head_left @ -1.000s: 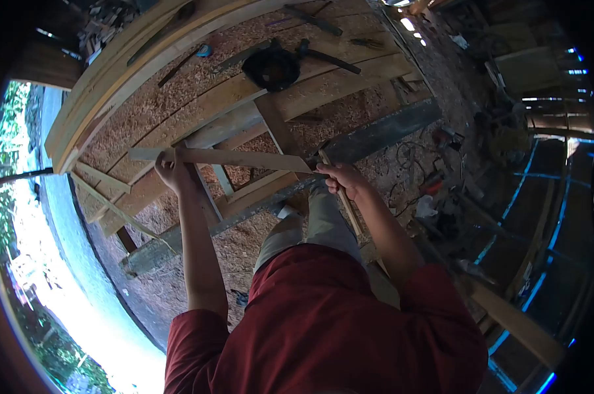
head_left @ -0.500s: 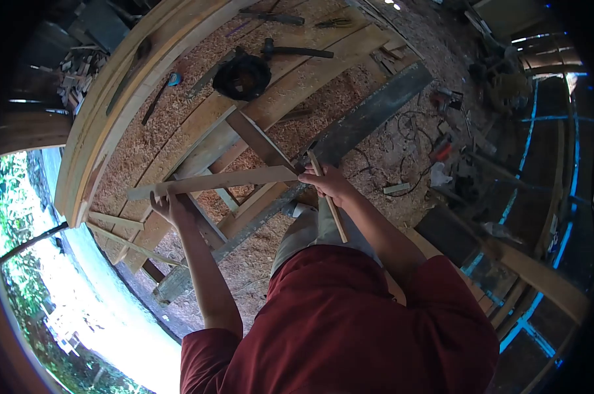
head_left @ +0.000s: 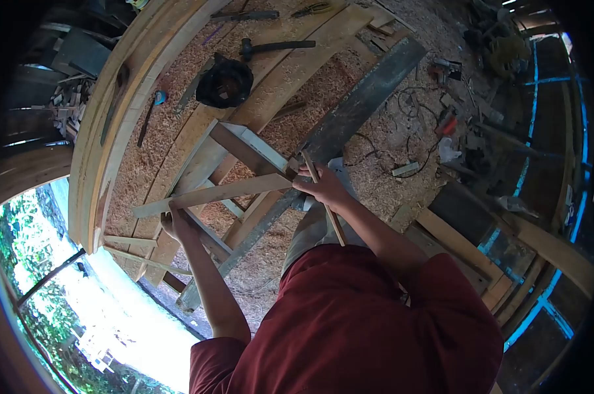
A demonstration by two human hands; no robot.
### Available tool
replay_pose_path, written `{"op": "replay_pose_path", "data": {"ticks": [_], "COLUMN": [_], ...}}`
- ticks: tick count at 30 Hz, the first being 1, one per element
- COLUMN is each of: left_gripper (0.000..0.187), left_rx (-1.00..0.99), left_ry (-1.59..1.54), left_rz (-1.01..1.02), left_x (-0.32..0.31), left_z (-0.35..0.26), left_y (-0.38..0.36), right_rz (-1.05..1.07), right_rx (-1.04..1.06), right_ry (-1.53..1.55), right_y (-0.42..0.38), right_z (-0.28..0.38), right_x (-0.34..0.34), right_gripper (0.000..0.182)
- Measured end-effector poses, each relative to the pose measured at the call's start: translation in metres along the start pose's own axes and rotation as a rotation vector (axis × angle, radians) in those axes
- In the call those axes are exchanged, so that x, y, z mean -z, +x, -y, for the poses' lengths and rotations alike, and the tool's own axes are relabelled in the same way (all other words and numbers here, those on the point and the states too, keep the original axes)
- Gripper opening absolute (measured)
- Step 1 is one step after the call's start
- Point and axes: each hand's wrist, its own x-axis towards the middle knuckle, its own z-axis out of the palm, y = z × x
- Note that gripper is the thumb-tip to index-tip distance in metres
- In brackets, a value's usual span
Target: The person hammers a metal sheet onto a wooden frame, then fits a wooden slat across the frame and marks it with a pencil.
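A long flat wooden strip [head_left: 221, 192] lies at a slant across a rectangular wooden frame [head_left: 245, 150]. My left hand [head_left: 176, 225] grips the strip near its left end, the fingers bent at its lower edge. At the strip's right end, my right hand [head_left: 326, 189] is closed, with a thin wooden stick [head_left: 334, 223] running through it and pointing back toward my body. Its fingertips are right at the end of the strip and the frame's corner. Beneath the frame, a dark, worn plank [head_left: 369, 92] runs diagonally.
Beyond the frame are a black bag-like container [head_left: 224, 83], a hammer [head_left: 280, 46] and a blue tape measure [head_left: 160, 98] among wood shavings. Curved boards [head_left: 93, 157] stand along the left. Cables and a red-orange tool [head_left: 448, 125] lie on the floor at right.
The view has shifted slightly. My left hand sits a little lower against the strip, its fingers less over the top. The strip's left end is tilted lower; the right hand keeps the stick.
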Motion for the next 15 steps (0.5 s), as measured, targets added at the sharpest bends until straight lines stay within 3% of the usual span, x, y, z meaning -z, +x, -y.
{"op": "replay_pose_path", "data": {"ticks": [15], "left_gripper": [0.064], "left_rx": [0.064], "left_ry": [0.092], "left_rz": [-0.013], "left_x": [-0.013], "left_z": [-0.013], "left_y": [-0.009], "right_rz": [0.001], "right_rx": [0.08], "right_ry": [0.074], "right_y": [0.007], "right_z": [-0.018], "right_x": [0.001], "right_gripper": [0.083]}}
